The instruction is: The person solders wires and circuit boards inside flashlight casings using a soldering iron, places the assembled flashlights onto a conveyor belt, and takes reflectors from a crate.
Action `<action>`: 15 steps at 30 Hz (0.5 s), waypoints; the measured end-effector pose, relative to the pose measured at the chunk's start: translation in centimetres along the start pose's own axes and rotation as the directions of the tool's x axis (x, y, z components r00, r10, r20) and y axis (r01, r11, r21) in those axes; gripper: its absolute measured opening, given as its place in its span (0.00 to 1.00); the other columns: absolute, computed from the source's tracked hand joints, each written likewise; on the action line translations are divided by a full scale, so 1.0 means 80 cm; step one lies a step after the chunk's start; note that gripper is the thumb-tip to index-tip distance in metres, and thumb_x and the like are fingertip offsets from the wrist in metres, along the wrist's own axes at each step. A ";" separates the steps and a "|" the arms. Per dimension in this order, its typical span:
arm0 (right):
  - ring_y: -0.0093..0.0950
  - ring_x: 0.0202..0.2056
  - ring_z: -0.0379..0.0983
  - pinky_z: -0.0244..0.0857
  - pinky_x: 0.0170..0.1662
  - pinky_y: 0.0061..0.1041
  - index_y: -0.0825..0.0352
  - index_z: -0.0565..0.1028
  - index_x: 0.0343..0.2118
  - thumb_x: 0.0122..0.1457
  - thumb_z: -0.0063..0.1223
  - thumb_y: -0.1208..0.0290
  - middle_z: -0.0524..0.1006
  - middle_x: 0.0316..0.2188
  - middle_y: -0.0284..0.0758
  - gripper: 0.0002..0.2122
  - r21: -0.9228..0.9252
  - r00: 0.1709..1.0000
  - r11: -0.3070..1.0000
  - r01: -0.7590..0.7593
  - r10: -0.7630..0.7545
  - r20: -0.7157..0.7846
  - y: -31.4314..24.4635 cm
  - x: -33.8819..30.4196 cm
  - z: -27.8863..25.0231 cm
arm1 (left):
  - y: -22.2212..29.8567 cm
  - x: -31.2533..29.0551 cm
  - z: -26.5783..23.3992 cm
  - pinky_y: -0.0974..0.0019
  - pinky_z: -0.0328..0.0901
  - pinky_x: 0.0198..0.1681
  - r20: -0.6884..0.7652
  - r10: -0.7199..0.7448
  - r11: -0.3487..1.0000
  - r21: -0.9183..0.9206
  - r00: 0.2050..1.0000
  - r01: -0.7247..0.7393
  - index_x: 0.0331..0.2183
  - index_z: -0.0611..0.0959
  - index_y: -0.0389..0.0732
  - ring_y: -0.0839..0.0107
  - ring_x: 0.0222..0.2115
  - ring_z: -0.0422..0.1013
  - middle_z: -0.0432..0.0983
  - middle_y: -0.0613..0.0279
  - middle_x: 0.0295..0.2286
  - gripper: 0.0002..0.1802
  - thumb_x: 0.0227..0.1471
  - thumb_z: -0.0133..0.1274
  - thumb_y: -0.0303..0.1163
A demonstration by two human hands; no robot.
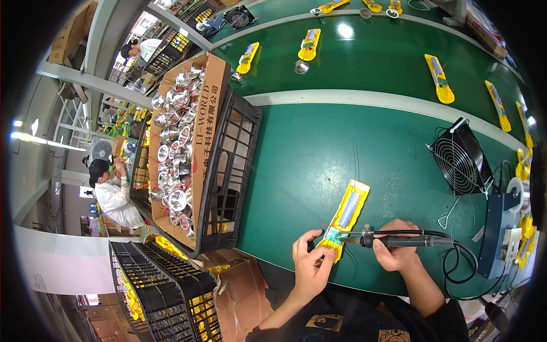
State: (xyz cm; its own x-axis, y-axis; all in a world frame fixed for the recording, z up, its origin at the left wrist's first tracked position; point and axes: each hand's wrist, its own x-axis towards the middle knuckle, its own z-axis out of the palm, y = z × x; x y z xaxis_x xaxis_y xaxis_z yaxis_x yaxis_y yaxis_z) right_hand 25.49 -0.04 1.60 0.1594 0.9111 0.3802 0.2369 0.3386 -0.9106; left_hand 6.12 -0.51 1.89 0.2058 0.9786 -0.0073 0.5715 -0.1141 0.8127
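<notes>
On the green work surface in front of me lies a yellow plastic housing (358,189), tilted slightly to the right. Inside it sit a blue cylindrical battery (349,209) and, at the near end, a small green circuit board (331,234) with thin wires. My left hand (311,265) pinches the near end of this housing between thumb and fingers. My right hand (399,252) grips a black soldering iron (393,241), held nearly level. Its metal tip points left and reaches the circuit board; whether they touch is too small to tell.
A black fan (460,157) and a blue solder-feeder box (497,236) with cables stand at right. To the left, a black crate (242,122) holds a cardboard box (212,97) of silvery reflectors (178,199). Beyond a pale rail, a green conveyor (376,62) carries yellow housings. Co-workers sit far left.
</notes>
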 end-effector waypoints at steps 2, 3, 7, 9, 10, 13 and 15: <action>0.22 0.08 0.62 0.58 0.15 0.19 0.64 0.67 0.18 0.36 0.53 0.73 0.67 0.09 0.28 0.06 -0.011 1.000 1.000 -0.002 0.002 0.013 -0.002 0.002 0.000 | -0.004 0.000 0.001 0.63 0.50 0.44 -0.012 0.016 1.000 0.000 1.000 -0.016 0.23 0.79 0.38 0.61 0.42 0.55 0.63 0.54 0.40 0.05 0.41 0.50 0.28; 0.22 0.08 0.63 0.58 0.15 0.19 0.64 0.67 0.18 0.36 0.53 0.73 0.67 0.09 0.28 0.06 -0.019 1.000 1.000 -0.003 0.003 0.027 -0.003 0.002 -0.001 | -0.004 0.000 0.001 0.63 0.50 0.44 -0.012 0.015 1.000 -0.001 1.000 -0.015 0.23 0.79 0.38 0.61 0.42 0.55 0.63 0.54 0.40 0.05 0.41 0.50 0.28; 0.22 0.08 0.63 0.59 0.15 0.19 0.64 0.67 0.18 0.35 0.53 0.73 0.67 0.09 0.28 0.06 -0.044 0.999 0.999 -0.001 0.002 0.037 -0.004 0.003 0.000 | -0.002 0.002 0.001 0.63 0.50 0.44 -0.011 0.012 1.000 0.013 1.000 -0.012 0.23 0.79 0.39 0.61 0.41 0.55 0.64 0.55 0.40 0.06 0.41 0.50 0.29; 0.22 0.08 0.63 0.59 0.15 0.19 0.64 0.67 0.17 0.35 0.52 0.73 0.67 0.09 0.28 0.06 -0.031 1.000 0.999 -0.017 0.018 0.025 -0.005 0.003 0.000 | -0.002 0.002 0.000 0.63 0.50 0.44 -0.014 0.003 1.000 0.015 1.000 -0.003 0.23 0.79 0.39 0.61 0.41 0.55 0.64 0.55 0.40 0.06 0.41 0.50 0.29; 0.22 0.08 0.63 0.59 0.15 0.19 0.64 0.67 0.17 0.35 0.52 0.73 0.67 0.09 0.28 0.06 -0.031 0.999 0.999 -0.018 0.019 0.026 -0.005 0.003 0.000 | -0.003 0.001 0.000 0.63 0.50 0.44 -0.014 0.007 1.000 0.018 1.000 -0.007 0.24 0.79 0.39 0.61 0.41 0.56 0.64 0.55 0.40 0.06 0.41 0.50 0.29; 0.23 0.08 0.63 0.59 0.15 0.19 0.64 0.68 0.17 0.35 0.52 0.72 0.67 0.09 0.28 0.05 -0.045 0.999 0.999 0.024 -0.023 0.023 -0.004 0.004 0.000 | -0.006 0.001 0.000 0.63 0.50 0.44 -0.013 0.023 0.999 0.027 1.000 -0.023 0.24 0.79 0.39 0.61 0.41 0.56 0.64 0.56 0.40 0.06 0.41 0.51 0.29; 0.23 0.08 0.63 0.58 0.15 0.19 0.64 0.68 0.16 0.35 0.52 0.73 0.67 0.09 0.28 0.05 -0.056 0.999 0.998 0.038 -0.038 0.004 -0.003 0.003 0.001 | -0.008 0.001 0.001 0.63 0.50 0.44 -0.011 0.035 0.999 0.033 0.999 -0.034 0.24 0.79 0.39 0.61 0.41 0.56 0.64 0.56 0.39 0.05 0.41 0.51 0.29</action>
State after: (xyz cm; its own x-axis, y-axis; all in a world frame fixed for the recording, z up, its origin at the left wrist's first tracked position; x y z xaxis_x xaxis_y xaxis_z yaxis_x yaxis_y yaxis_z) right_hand 25.40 0.12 1.89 0.1463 0.8986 0.4137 0.2965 0.3591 -0.8849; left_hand 5.85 -0.36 1.36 0.2165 0.9759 0.0277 0.5899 -0.1534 0.7928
